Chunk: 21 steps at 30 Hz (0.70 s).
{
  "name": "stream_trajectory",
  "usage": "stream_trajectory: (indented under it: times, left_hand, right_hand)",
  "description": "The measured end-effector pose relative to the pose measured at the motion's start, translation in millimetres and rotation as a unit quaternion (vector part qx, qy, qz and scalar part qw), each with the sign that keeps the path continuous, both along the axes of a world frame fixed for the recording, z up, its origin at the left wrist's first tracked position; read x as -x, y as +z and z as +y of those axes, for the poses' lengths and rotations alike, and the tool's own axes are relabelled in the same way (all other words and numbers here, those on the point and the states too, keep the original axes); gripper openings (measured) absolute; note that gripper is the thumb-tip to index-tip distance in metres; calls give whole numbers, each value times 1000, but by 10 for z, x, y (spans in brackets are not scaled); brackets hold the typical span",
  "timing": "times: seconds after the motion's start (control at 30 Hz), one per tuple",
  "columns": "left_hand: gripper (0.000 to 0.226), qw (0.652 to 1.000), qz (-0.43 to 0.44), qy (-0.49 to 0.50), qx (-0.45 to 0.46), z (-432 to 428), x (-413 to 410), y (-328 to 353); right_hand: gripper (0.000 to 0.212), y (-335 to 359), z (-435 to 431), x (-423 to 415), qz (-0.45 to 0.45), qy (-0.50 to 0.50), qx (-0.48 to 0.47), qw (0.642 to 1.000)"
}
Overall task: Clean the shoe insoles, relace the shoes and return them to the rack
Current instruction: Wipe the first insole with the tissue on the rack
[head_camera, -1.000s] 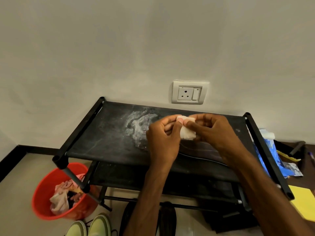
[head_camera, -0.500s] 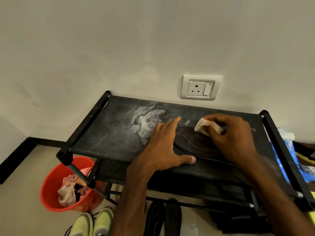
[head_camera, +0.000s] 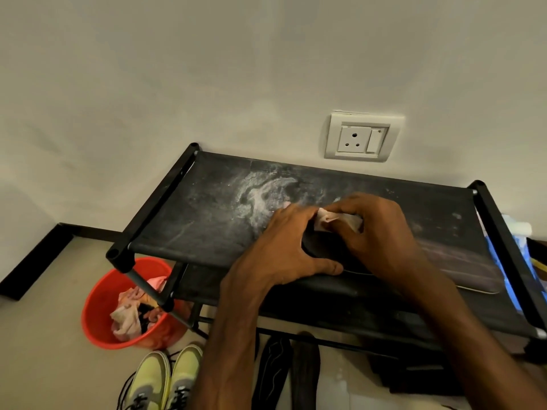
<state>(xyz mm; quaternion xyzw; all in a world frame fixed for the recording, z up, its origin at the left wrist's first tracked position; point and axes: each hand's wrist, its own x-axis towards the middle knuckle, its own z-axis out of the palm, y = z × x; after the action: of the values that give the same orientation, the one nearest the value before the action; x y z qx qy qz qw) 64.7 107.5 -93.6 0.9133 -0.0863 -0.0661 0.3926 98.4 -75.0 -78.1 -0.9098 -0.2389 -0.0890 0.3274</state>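
A dark insole [head_camera: 461,269] lies on the top shelf of the black shoe rack [head_camera: 207,214]. My left hand [head_camera: 284,247] lies flat on the insole's left end, fingers straight, thumb along its near edge. My right hand [head_camera: 376,229] pinches a small white wipe [head_camera: 325,220] and holds it down on the insole beside my left fingertips. A white powdery smear [head_camera: 263,196] marks the shelf fabric. A pair of yellow-green shoes [head_camera: 165,380] stands on the floor below, laces loose.
An orange bucket [head_camera: 97,315] with crumpled cloths stands on the floor left of the rack. Dark footwear [head_camera: 275,371] lies under the rack. A wall socket [head_camera: 361,137] is above the shelf. Blue packaging [head_camera: 497,261] sits beyond the rack's right rail.
A second ago both hands held the wipe above the shelf. My left hand then pressed flat on the insole, and my right hand has since moved the wipe left, up to my left fingertips.
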Motion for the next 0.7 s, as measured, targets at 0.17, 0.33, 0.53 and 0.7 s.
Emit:
stream_trajectory:
  times: [0.17, 0.33, 0.53, 0.7]
  left_hand:
    - [92, 999, 19, 23, 28, 7, -34, -35]
    - [92, 999, 0, 30, 42, 8, -36, -33]
    - [96, 998, 1, 32, 48, -1, -26, -40]
    - [117, 997, 24, 41, 62, 3, -21, -54]
  right_hand:
    - [23, -21, 80, -32, -2, 23, 120, 993]
    - [25, 15, 71, 34, 27, 68, 126, 989]
    - [22, 32, 42, 28, 28, 67, 107, 992]
    - [25, 31, 62, 45, -1, 71, 141, 987]
